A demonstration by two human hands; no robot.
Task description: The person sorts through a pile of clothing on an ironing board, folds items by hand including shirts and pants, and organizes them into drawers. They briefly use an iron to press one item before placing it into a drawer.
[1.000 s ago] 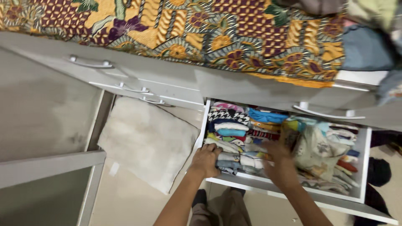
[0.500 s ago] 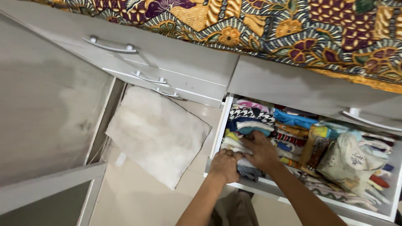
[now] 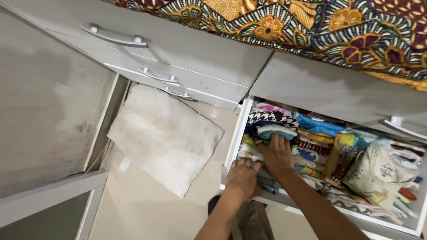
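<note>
Folded clothes (image 3: 272, 133), filed upright at the left end of the open drawer (image 3: 235, 133): your left hand (image 3: 243, 176) curls its fingers into the front rows, right hand (image 3: 278, 154) lies flat, fingers together; part rows gently, keeping folds intact.

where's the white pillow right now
In the head view the white pillow lies on the floor at left, below the closed drawers and just left of the open clothes drawer.
</note>
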